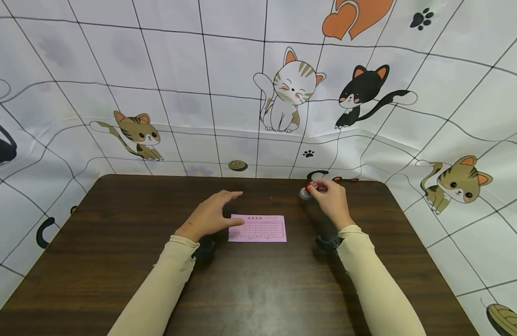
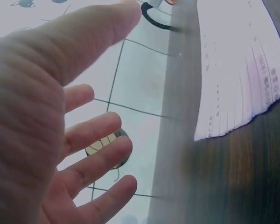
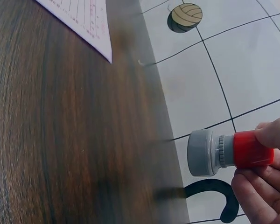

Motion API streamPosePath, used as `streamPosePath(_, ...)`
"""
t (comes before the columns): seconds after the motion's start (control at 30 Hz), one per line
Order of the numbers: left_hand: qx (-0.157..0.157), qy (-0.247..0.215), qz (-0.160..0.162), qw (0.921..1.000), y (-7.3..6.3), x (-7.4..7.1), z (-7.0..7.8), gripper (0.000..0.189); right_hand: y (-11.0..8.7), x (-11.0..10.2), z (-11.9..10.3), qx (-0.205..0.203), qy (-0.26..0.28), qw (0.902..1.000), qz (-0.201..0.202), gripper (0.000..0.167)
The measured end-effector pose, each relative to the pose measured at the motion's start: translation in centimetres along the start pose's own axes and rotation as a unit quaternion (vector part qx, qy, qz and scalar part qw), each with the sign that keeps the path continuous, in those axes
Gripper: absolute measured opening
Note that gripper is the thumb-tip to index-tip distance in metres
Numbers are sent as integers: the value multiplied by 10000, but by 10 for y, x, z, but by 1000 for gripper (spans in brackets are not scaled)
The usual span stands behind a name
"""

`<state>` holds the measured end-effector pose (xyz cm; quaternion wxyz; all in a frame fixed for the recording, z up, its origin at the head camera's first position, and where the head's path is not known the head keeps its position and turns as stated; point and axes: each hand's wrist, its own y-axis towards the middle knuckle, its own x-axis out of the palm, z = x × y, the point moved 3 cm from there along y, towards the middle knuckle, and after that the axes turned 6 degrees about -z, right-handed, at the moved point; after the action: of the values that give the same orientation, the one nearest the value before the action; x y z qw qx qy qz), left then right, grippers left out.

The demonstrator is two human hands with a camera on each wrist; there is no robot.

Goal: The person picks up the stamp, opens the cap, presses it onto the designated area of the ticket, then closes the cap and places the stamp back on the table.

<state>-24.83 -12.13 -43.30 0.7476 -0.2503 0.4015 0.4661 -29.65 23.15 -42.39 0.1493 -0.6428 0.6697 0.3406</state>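
Observation:
Between the thumb and fingers of my right hand is a small round stamp with a red grip and a grey base, pinched by its red end. The stamp is near the back edge of the table, to the right of a pink printed slip; whether its base touches the table I cannot tell. At the slip's left side is my left hand, its fingers spread and holding nothing. Its thumb passes over the slip's left part in the head view; the left wrist view shows the slip apart from the fingers.
The dark wooden table extends around both hands. Behind it hangs a white sheet with grid lines and cartoon cats, meeting the table's back edge. Each wrist wears a dark band, such as the right one.

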Motion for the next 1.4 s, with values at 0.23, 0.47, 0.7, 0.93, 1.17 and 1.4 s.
streamPosePath(0.23, 8, -232, -4, 9997, -3, 0, 0, 92, -2, 6, -4, 28, 234, 9997, 94, 26)
streamPosePath(0.47, -10, -251, 90, 9996, -6, 1, -3, 93, -5, 14, -3, -65, 491, 9986, 185, 23)
streamPosePath(0.7, -3, -245, 200, 9995, -9, -1, -2, 92, -10, 18, -6, -34, 635, 9977, 241, 24)
streamPosePath(0.93, 8, -150, 223, 9996, -10, -2, 5, 90, -17, 23, -8, 21, 792, 9964, 302, 24)
streamPosePath(1.17, 62, -138, 342, 9993, -9, -5, 9, 88, -19, 23, -13, -50, 1132, 9923, 497, 24)
streamPosePath(1.4, 174, -110, 385, 9990, -8, -7, 11, 84, -23, 27, -18, -196, 1482, 9867, 633, 23)
